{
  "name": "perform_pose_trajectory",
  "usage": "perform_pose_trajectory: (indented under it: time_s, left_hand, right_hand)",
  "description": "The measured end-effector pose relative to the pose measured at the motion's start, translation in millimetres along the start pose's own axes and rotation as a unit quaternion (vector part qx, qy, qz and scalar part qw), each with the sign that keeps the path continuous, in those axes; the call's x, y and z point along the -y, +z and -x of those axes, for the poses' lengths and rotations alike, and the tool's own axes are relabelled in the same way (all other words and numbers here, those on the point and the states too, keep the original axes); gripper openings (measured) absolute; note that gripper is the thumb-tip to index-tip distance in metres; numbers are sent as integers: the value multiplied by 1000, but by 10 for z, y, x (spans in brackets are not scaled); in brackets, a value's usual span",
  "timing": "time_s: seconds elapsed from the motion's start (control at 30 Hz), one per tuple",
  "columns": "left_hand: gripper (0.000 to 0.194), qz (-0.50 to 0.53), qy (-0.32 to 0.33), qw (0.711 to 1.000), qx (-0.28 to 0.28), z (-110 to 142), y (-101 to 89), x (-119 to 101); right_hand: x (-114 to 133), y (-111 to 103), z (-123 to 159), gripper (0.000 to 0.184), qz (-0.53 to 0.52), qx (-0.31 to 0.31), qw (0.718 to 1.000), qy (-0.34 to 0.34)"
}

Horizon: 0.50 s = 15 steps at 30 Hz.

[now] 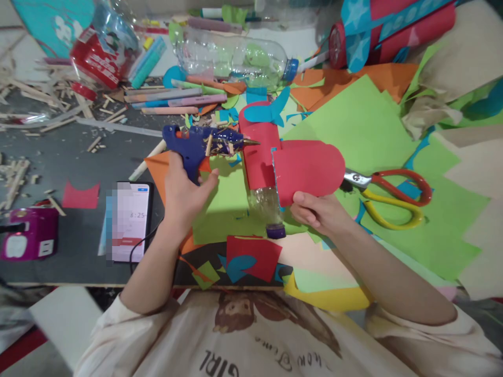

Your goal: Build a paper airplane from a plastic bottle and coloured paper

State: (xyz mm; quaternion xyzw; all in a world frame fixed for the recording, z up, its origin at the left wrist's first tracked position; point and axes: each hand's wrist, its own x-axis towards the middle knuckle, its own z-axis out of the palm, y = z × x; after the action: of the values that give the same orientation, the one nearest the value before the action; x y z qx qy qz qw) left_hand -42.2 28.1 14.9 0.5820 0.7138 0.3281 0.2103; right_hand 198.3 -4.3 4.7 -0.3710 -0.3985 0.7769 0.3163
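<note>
My left hand point(186, 196) is closed round the grip of a blue hot glue gun point(192, 149), whose metal nozzle points right. Bits of wood stick to the gun's barrel. Between thumb and fingers, my right hand point(314, 209) pinches a red paper piece point(310, 170) with a rounded right end. The nozzle tip is close to that piece's upper left, but I cannot tell whether they touch. Partly behind the piece lies a plastic bottle point(265, 201) wrapped in red paper, with a dark purple cap and a blue paper shape point(267, 112) at its far end.
Scissors point(393, 193) with red and yellow handles lie right of my right hand. A phone point(133, 222) and a purple box point(29, 234) are at the left. Behind are markers point(176, 99), a clear bottle point(236, 55) and red tubes point(412, 34). Green paper point(353, 115) spreads rightward.
</note>
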Motion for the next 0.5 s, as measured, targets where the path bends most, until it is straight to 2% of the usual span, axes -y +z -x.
perform_pose_trajectory:
  time_s: [0.13,0.23,0.33,0.4,0.5]
  left_hand:
    - [41,-25,-21,999,-16,-20,-100,-46]
    - [41,-87,-25,995,-43,-68,-315,-18]
    - [38,-151,-45,986,-52,-193,-593,90]
    - [42,-178,-97,975,-86,-313,-758,197]
    - [43,-181,-129,972,-71,-511,-923,407]
  right_hand:
    - [-10,-15,0,65,-2,12,1000,-15]
    - [-21,-16,-5,65,-12,11,999,-32]
    - [-15,-10,-7,63,-17,-3,999,-37]
    - [0,-3,-5,63,-14,-9,999,-34]
    - [32,13,0,64,-3,-16,1000,-24]
